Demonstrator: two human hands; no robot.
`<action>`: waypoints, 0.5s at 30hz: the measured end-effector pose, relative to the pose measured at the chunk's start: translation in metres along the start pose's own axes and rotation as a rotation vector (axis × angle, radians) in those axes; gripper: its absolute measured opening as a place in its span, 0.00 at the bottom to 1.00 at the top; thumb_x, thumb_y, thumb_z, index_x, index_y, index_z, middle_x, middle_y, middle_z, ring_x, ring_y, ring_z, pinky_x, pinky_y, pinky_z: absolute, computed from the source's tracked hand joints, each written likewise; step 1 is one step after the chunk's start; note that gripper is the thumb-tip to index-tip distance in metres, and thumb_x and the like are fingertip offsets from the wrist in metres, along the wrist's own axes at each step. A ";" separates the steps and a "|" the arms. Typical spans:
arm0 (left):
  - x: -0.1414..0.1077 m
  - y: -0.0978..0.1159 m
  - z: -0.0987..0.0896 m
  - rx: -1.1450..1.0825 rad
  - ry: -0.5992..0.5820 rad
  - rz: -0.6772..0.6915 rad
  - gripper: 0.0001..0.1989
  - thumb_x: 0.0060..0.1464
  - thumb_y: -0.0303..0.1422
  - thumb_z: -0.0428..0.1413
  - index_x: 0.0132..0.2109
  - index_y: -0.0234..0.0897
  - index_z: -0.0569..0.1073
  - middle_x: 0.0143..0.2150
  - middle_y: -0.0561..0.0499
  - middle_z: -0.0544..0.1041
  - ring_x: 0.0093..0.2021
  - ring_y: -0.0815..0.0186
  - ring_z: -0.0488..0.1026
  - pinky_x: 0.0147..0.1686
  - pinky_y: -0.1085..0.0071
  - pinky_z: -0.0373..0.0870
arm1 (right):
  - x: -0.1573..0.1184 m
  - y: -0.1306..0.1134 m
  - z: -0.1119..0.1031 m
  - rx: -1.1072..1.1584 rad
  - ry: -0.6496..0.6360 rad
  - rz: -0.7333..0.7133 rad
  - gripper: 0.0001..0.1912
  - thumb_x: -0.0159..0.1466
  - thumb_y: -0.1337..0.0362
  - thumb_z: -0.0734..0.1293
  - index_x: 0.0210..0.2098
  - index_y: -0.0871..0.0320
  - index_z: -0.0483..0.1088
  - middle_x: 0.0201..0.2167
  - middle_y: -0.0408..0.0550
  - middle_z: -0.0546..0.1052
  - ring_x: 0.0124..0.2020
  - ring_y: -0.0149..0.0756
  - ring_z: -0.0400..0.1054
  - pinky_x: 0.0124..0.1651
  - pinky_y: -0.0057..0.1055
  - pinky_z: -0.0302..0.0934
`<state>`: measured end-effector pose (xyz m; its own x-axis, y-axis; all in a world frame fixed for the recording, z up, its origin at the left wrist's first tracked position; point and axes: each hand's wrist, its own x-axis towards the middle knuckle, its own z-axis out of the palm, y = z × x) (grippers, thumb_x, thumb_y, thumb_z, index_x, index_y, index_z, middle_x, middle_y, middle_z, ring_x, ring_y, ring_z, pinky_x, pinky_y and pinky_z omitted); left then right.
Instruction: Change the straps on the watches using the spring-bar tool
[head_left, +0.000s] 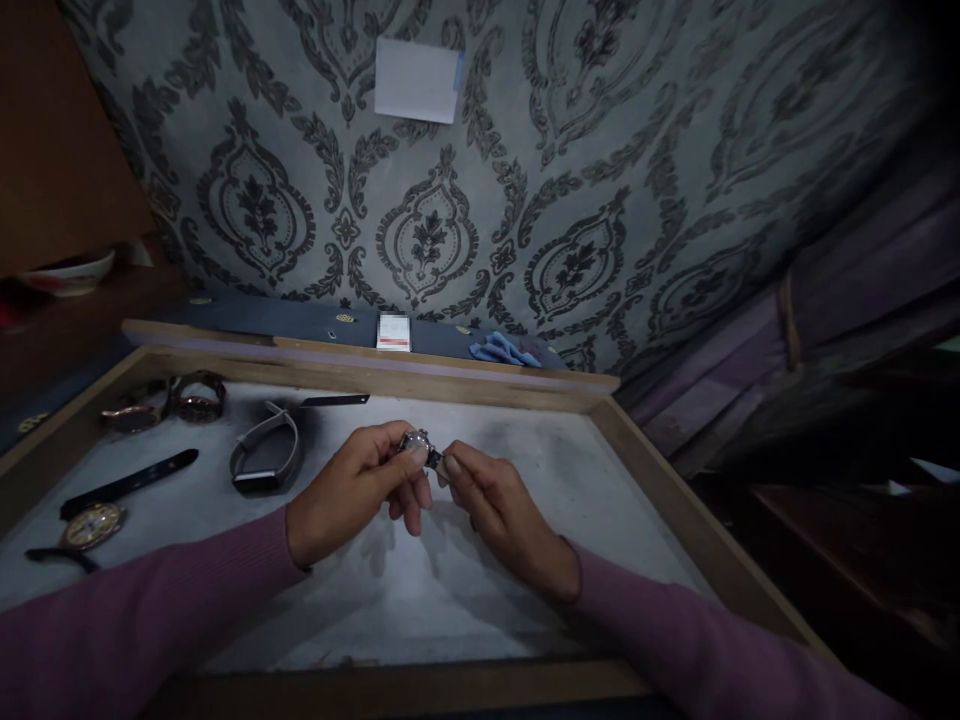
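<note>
Being held up over the pale floor of a wooden tray (671,495), around its middle, is a small round watch (416,445). Its case is being pinched between the thumb and fingers of the left hand (356,485), the lower fingers being loosely curled. On the watch's right side, a short strap (434,458) is being grasped between the thumb and fingertips of the right hand (510,510); how much strap is being covered cannot be told.

On the left of the tray, a grey-banded watch (264,480) is being supported by the floor, while a gold-rimmed watch (91,524) is being displayed farther left and nearer. Two dark watches (199,405) are being bounded by the far left corner. Beyond the far rim, a blue cloth (504,349) is being borne by a dark blue surface (300,316).
</note>
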<state>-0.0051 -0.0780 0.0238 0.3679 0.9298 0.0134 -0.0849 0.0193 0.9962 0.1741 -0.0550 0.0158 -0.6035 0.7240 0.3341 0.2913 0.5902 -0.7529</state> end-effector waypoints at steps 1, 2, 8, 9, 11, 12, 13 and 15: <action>0.000 0.000 0.000 0.008 -0.004 0.001 0.15 0.59 0.42 0.51 0.31 0.34 0.66 0.24 0.52 0.74 0.19 0.72 0.71 0.22 0.76 0.61 | 0.000 0.000 0.000 -0.001 0.000 -0.002 0.16 0.71 0.61 0.53 0.27 0.56 0.58 0.20 0.38 0.59 0.20 0.27 0.54 0.26 0.25 0.51; 0.000 0.000 -0.001 0.018 -0.006 0.003 0.16 0.59 0.42 0.51 0.31 0.34 0.66 0.24 0.52 0.74 0.19 0.72 0.71 0.21 0.76 0.61 | 0.000 0.001 0.000 -0.001 -0.001 0.000 0.16 0.71 0.61 0.53 0.27 0.56 0.58 0.20 0.38 0.59 0.20 0.27 0.54 0.26 0.26 0.51; -0.002 0.004 -0.002 0.064 -0.016 0.000 0.17 0.59 0.44 0.52 0.30 0.34 0.66 0.23 0.53 0.73 0.19 0.72 0.71 0.21 0.76 0.61 | -0.001 0.002 -0.001 0.002 -0.025 0.029 0.17 0.71 0.59 0.53 0.27 0.56 0.58 0.21 0.38 0.59 0.21 0.28 0.54 0.26 0.27 0.51; -0.002 0.004 -0.002 0.060 -0.017 -0.003 0.17 0.58 0.44 0.52 0.30 0.34 0.66 0.23 0.53 0.73 0.19 0.72 0.71 0.21 0.76 0.61 | -0.001 0.002 -0.001 0.004 -0.026 0.032 0.17 0.71 0.58 0.53 0.27 0.56 0.59 0.21 0.39 0.59 0.21 0.28 0.54 0.26 0.27 0.51; -0.002 0.004 -0.001 0.036 -0.016 -0.010 0.17 0.58 0.44 0.53 0.30 0.34 0.66 0.24 0.53 0.73 0.19 0.72 0.71 0.21 0.76 0.61 | -0.001 0.002 -0.001 0.009 -0.026 0.033 0.18 0.72 0.56 0.52 0.27 0.56 0.58 0.20 0.39 0.59 0.21 0.28 0.53 0.26 0.27 0.51; -0.002 0.004 -0.001 0.018 -0.013 -0.015 0.17 0.57 0.45 0.53 0.30 0.34 0.65 0.24 0.53 0.73 0.19 0.72 0.71 0.21 0.76 0.61 | -0.001 0.002 -0.001 0.013 -0.026 0.036 0.18 0.72 0.56 0.52 0.27 0.56 0.58 0.20 0.39 0.59 0.21 0.28 0.53 0.26 0.27 0.51; -0.001 0.004 -0.001 0.000 -0.009 -0.019 0.17 0.57 0.45 0.53 0.30 0.34 0.65 0.24 0.53 0.73 0.19 0.73 0.71 0.21 0.76 0.61 | -0.001 0.002 -0.001 0.022 -0.028 0.042 0.18 0.72 0.55 0.52 0.28 0.56 0.58 0.20 0.38 0.59 0.21 0.28 0.53 0.25 0.27 0.51; -0.001 0.003 0.000 -0.025 -0.002 -0.025 0.18 0.56 0.45 0.54 0.31 0.34 0.65 0.24 0.53 0.73 0.18 0.73 0.71 0.21 0.76 0.60 | -0.001 0.002 -0.001 0.050 -0.039 0.064 0.19 0.72 0.54 0.52 0.28 0.56 0.59 0.19 0.38 0.60 0.20 0.27 0.54 0.25 0.26 0.52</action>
<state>-0.0060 -0.0786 0.0269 0.3724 0.9280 -0.0110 -0.0989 0.0515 0.9938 0.1759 -0.0540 0.0151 -0.6134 0.7448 0.2629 0.2932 0.5238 -0.7998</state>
